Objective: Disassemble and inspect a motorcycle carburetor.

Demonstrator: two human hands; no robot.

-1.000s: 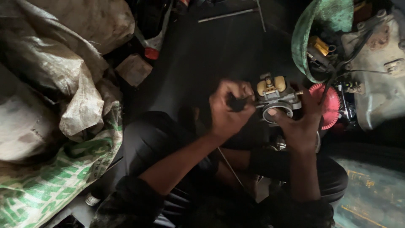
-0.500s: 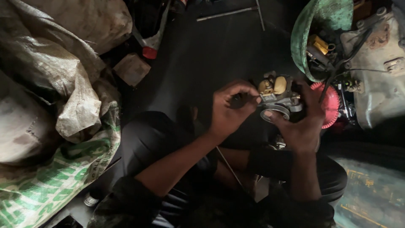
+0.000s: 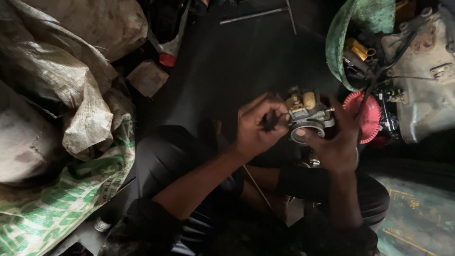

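Our right hand [image 3: 337,147] cups a small cast-metal carburettor [image 3: 307,114] from below, fingers spread around its round grey throat and brass-yellow fittings. Our left hand [image 3: 256,127] is fisted on a dark tool handle [image 3: 271,121] pressed against the carburettor's side. Just beyond the right hand sits a ribbed red fan wheel [image 3: 367,116]; coarse woven sacks [image 3: 57,95] lie well off past the left.
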